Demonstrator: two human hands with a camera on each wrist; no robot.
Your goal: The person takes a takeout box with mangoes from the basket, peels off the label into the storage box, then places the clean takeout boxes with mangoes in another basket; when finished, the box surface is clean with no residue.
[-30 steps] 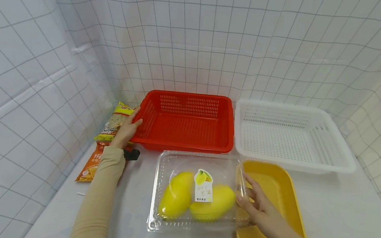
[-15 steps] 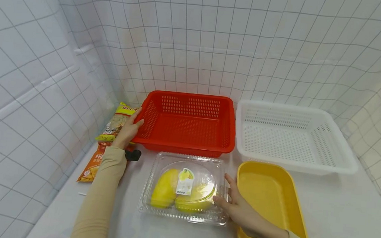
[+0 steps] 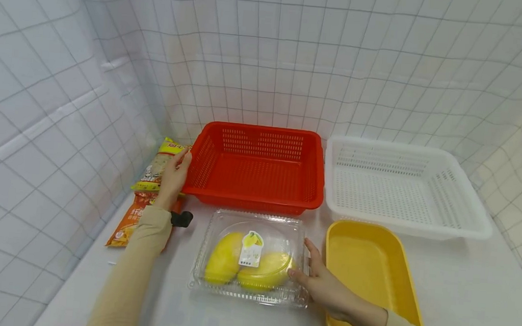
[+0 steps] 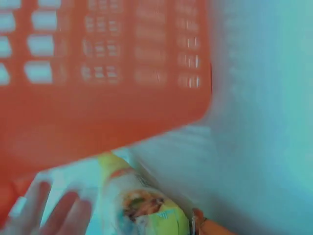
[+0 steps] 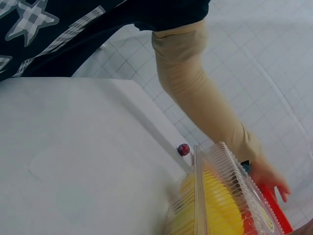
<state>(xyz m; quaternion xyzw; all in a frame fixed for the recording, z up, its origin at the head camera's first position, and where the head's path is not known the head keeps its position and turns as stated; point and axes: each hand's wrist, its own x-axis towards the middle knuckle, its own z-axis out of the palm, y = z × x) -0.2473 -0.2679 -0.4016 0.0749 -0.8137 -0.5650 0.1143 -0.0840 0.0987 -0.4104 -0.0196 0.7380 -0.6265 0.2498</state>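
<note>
A clear plastic clamshell box [image 3: 276, 230] with two yellow mangoes [image 3: 223, 260] inside lies on the white table. It has a mango label [image 3: 251, 249] on its lid. My right hand [image 3: 327, 287] holds the box by its right end, thumb over the lid and fingers along the side. In the right wrist view the box [image 5: 220, 191] shows edge-on. At the left end of the red basket [image 3: 255, 178], my left hand [image 3: 174, 176] is by the rim, holding nothing. Its blurred fingers [image 4: 63, 210] show below the basket wall in the left wrist view.
A yellow snack bag [image 3: 153, 171] and an orange one [image 3: 132, 219] lie left of the red basket, partly behind the left arm. Right of it stands a white basket [image 3: 390, 222]; a yellow tray [image 3: 368, 263] is in front. A small dark red round thing [image 5: 183, 149] lies near the table's edge.
My right hand has brought the mango box left and lowered it in front of the red basket. My left hand's thumb has come away from the basket's rim.
</note>
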